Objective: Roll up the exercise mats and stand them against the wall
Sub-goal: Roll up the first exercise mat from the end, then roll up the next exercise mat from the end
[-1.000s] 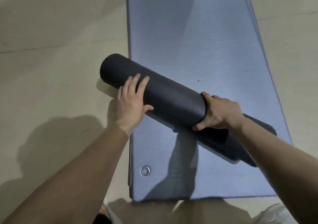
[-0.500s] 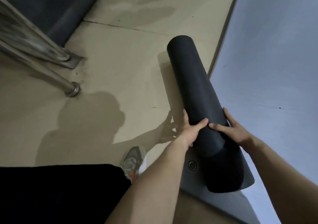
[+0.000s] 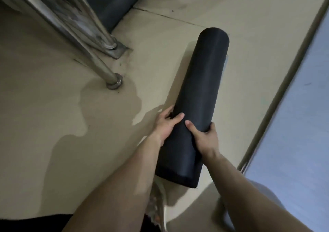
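A: You are holding the long black rolled-up foam mat (image 3: 201, 89) out in front of you, over the tan floor (image 3: 53, 124).
B: Yes, and it is pointing away from you, with the shiny metal legs (image 3: 99, 53) standing to your left and the flat blue mat (image 3: 293, 124) lying to your right.
A: Your left grip (image 3: 166, 124) is wrapping round the roll's left side, near the end close to you, thumb on top.
B: Your right grip (image 3: 204, 139) is clasping the right side, just beside it. Your two thumbs are nearly touching.
A: Is the far end touching the floor?
B: I cannot tell.
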Demonstrator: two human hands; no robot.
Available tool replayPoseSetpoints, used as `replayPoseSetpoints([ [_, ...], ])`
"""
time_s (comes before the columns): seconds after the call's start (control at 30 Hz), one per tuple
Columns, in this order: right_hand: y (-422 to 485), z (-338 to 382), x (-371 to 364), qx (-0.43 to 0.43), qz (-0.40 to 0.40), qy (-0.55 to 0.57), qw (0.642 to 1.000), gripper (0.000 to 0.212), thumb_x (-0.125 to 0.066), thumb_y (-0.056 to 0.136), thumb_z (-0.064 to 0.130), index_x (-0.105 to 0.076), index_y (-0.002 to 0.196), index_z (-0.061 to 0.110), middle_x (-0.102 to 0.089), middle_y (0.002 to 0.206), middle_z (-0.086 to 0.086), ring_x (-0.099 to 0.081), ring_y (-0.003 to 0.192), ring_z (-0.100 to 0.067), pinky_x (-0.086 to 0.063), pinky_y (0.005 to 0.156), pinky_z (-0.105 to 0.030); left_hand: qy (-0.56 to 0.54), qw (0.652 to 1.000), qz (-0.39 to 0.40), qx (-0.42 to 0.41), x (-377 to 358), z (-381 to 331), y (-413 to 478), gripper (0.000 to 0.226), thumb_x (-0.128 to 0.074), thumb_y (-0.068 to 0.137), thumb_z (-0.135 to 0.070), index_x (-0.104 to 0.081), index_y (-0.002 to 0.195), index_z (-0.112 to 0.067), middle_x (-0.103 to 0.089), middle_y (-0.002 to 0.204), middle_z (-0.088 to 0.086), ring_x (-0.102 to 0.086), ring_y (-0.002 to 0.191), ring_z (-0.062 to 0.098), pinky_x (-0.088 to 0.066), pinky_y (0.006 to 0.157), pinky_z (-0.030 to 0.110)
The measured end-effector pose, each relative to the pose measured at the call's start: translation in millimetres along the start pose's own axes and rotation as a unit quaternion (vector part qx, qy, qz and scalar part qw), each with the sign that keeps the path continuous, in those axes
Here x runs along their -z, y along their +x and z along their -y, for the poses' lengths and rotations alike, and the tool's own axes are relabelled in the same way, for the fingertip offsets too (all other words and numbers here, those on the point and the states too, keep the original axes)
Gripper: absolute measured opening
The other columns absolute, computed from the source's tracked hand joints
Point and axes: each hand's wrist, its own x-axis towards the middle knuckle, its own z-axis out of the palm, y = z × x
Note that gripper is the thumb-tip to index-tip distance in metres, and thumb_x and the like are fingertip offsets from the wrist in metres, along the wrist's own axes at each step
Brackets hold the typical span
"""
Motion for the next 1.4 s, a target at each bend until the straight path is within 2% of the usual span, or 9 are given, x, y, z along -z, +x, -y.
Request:
replayPoseSetpoints([
  [0.2,21.3,45.9,-176.7,0.004,0.05,-0.055,0.997,0.114,-0.074,0.045,0.089,-0.048,0.138,0.028,-0.06,0.134,-0.011,-0.06,0.12,-0.037,-0.05,0.107,-0.052,0.031,0.993,-0.102,-0.056,155.8,-32.2,53.2,0.038,-0.066,0.097,-0.016,-0.061,0.135,-0.02,-0.067,0.115,-0.011,-0.067,0.101,-0.001,-0.051,0.089,0.017],
  [0.37,25.8,47.2,-262.7,0.0,0.126,-0.167,0.978,0.102,-0.073,0.078,0.07,-0.027,0.157,0.024,-0.049,0.142,-0.019,-0.051,0.129,-0.045,-0.043,0.113,-0.05,0.095,0.97,-0.219,-0.043,235.8,-15.3,80.5,0.039,-0.056,0.103,-0.016,-0.058,0.142,-0.015,-0.064,0.13,-0.004,-0.06,0.125,0.019,-0.044,0.11,0.032],
  [0.5,25.3,37.3,-255.3,0.024,0.23,-0.187,0.955,0.08,-0.074,0.091,0.04,-0.033,0.155,0.016,-0.056,0.148,-0.01,-0.057,0.132,-0.035,-0.048,0.111,-0.048,0.206,0.941,-0.267,-0.017,240.3,-11.5,73.4,0.042,-0.054,0.103,-0.023,-0.056,0.144,-0.024,-0.059,0.144,-0.001,-0.055,0.133,0.021,-0.039,0.115,0.033],
  [0.63,2.2,38.7,-171.3,0.05,0.186,-0.303,0.933,0.068,-0.061,0.1,0.042,-0.039,0.157,0.012,-0.05,0.155,-0.014,-0.05,0.14,-0.034,-0.04,0.114,-0.038,0.371,0.868,-0.323,-0.069,179.0,-33.4,31.0,0.052,-0.062,0.096,-0.03,-0.05,0.147,-0.023,-0.054,0.146,0.003,-0.051,0.132,0.026,-0.044,0.108,0.039],
  [0.8,-36.3,12.7,19.2,0.02,0.065,-0.357,0.931,0.055,-0.058,0.097,0.041,-0.053,0.146,0.016,-0.055,0.143,-0.018,-0.059,0.127,-0.032,-0.045,0.1,-0.037,0.479,0.862,-0.109,-0.124,29.5,-51.7,-36.7,0.055,-0.061,0.095,-0.038,-0.049,0.146,-0.025,-0.049,0.149,-0.001,-0.046,0.135,0.025,-0.043,0.107,0.039],
  [1.03,-139.5,-66.7,318.9,-0.093,-0.133,-0.355,0.921,0.055,-0.055,0.1,0.039,-0.049,0.148,0.013,-0.046,0.145,-0.022,-0.058,0.124,-0.044,-0.046,0.104,-0.045,0.587,0.776,0.135,-0.186,-191.2,14.6,-163.6,0.058,-0.067,0.088,-0.042,-0.051,0.143,-0.028,-0.049,0.146,-0.001,-0.046,0.135,0.024,-0.041,0.107,0.037],
  [1.23,-192.6,-182.1,417.6,-0.152,-0.123,-0.434,0.879,0.055,-0.053,0.098,0.039,-0.046,0.151,0.027,-0.042,0.146,-0.01,-0.044,0.132,-0.038,-0.048,0.098,-0.047,0.703,0.599,0.311,-0.224,-285.1,139.0,-216.1,0.083,-0.078,0.076,-0.053,-0.042,0.148,-0.033,-0.04,0.151,-0.001,-0.036,0.137,0.025,-0.033,0.108,0.035],
  [1.33,-213.8,-235.9,409.2,-0.154,-0.021,-0.527,0.836,0.087,-0.073,0.084,0.05,-0.025,0.154,0.032,-0.025,0.153,-0.007,-0.033,0.136,-0.037,-0.051,0.097,-0.048,0.777,0.483,0.332,-0.23,-280.3,194.3,-232.1,0.11,-0.082,0.067,-0.06,-0.02,0.154,-0.034,-0.011,0.161,0.005,-0.015,0.146,0.034,-0.027,0.117,0.047],
  [1.4,-217.4,-257.6,400.5,-0.14,-0.042,-0.594,0.791,0.095,-0.08,0.079,0.041,-0.017,0.151,0.033,-0.021,0.154,-0.006,-0.034,0.134,-0.037,-0.054,0.089,-0.044,0.798,0.439,0.311,-0.271,-274.1,207.9,-230.5,0.111,-0.082,0.07,-0.056,-0.013,0.155,-0.035,-0.003,0.163,0.007,-0.01,0.147,0.038,-0.026,0.118,0.05],
])
